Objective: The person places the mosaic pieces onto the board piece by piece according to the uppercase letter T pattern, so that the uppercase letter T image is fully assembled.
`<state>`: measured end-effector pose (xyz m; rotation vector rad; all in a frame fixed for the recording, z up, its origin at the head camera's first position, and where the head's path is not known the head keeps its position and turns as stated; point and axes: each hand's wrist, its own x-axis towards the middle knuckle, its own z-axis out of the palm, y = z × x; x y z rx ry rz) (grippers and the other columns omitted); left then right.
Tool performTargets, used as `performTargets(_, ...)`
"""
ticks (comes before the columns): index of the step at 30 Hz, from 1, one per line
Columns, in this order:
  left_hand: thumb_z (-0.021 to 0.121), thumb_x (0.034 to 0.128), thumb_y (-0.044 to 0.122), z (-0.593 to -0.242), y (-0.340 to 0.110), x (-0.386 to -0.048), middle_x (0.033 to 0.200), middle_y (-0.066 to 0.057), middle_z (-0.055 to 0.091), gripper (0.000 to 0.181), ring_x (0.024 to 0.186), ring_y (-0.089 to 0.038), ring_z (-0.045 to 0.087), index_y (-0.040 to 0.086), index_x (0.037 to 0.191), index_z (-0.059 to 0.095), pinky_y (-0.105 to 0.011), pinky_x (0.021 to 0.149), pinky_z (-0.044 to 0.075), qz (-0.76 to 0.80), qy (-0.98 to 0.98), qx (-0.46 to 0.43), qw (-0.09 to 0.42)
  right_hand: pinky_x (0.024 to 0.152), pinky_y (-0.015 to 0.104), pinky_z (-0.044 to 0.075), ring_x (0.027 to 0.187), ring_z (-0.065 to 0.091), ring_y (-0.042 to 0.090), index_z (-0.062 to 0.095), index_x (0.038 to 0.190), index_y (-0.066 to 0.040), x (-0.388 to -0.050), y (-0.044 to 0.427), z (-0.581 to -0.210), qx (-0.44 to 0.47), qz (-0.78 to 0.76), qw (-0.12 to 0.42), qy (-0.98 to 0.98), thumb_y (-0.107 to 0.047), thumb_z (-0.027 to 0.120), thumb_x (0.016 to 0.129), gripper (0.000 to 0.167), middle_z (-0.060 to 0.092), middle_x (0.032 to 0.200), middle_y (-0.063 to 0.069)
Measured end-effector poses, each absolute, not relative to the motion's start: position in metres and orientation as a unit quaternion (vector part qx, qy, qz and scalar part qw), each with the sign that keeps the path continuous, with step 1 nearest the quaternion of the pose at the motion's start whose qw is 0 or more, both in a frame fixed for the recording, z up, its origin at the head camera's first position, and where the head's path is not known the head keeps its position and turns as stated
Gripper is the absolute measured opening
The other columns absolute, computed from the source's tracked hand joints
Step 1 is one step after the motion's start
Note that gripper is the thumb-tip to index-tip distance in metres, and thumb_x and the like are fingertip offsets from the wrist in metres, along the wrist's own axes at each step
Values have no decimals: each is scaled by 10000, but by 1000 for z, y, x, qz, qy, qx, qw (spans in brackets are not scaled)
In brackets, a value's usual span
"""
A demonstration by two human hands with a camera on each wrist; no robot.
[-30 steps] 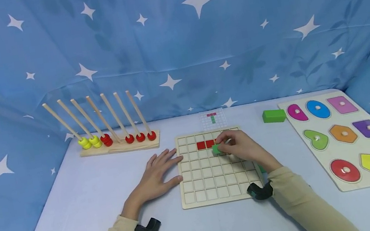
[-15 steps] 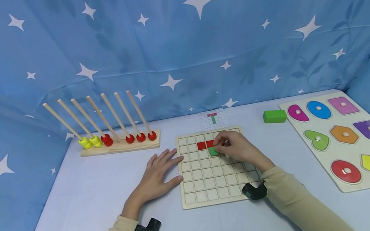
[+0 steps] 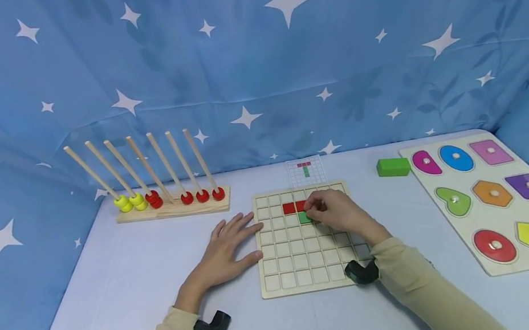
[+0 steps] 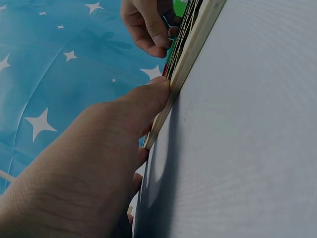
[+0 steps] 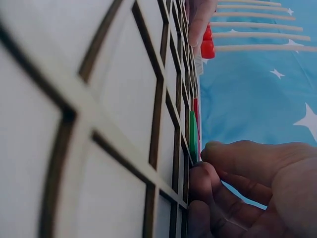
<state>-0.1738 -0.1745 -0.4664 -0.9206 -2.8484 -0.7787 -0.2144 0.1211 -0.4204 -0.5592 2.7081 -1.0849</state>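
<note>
A wooden grid board [image 3: 288,281] lies on the white table. My left hand [image 3: 222,255] rests beside it, fingers spread, with its thumb and fingertips at the left edge; the thumb touches the frame in the left wrist view. My right hand [image 3: 339,212] is over the upper part of the grid, thumb and fingertips pinching the near edge of a green square tile [image 3: 303,218]. That tile sits low at a cell just below the red tiles [image 3: 289,208]. The right fingers hide part of the red row. In the right wrist view the green tile [image 5: 193,131] stands slightly above the grid lines.
A pattern card [image 3: 306,171] lies behind the board. At the back left stands a peg abacus [image 3: 173,211] with yellow and red beads. A green block [image 3: 393,167] lies right of the board, near a knobbed shape puzzle [image 3: 469,213]. A starry blue curtain [image 3: 248,63] closes the back.
My right hand has moved slightly left with the green tile and lowered it to the cell under the red row. The left hand has kept its place at the board's edge.
</note>
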Motion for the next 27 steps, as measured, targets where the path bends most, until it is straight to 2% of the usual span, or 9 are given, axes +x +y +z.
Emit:
performTargets(11, 608, 882, 461, -465, -173, -173, 1548, -24, 307, 588, 1446, -283, 238, 266, 1414, 451, -573, 1146, 116, -251, -919, -301, 32, 616, 292, 496, 719, 615, 162, 669, 1004, -117, -214, 130, -417, -164, -400, 103, 896, -210, 571, 947, 147, 642, 911, 45)
performTargets(22, 594, 892, 461, -465, -174, -173, 1553, -18, 297, 582, 1451, -273, 224, 265, 1419, 443, -557, 1157, 101, -250, -921, -297, 23, 697, 300, 484, 784, 590, 153, 676, 1018, -124, -212, 146, -414, -168, -380, 78, 906, -234, 567, 953, 168, 638, 973, 41)
performTargets(27, 589, 893, 470, -465, -174, -173, 1554, -14, 295, 583, 1452, -270, 223, 277, 1422, 437, -553, 1158, 101, -247, -921, -299, 26, 675, 299, 489, 789, 591, 171, 663, 1024, -110, -209, 156, -414, -157, -382, 75, 908, -226, 572, 949, 166, 638, 967, 53)
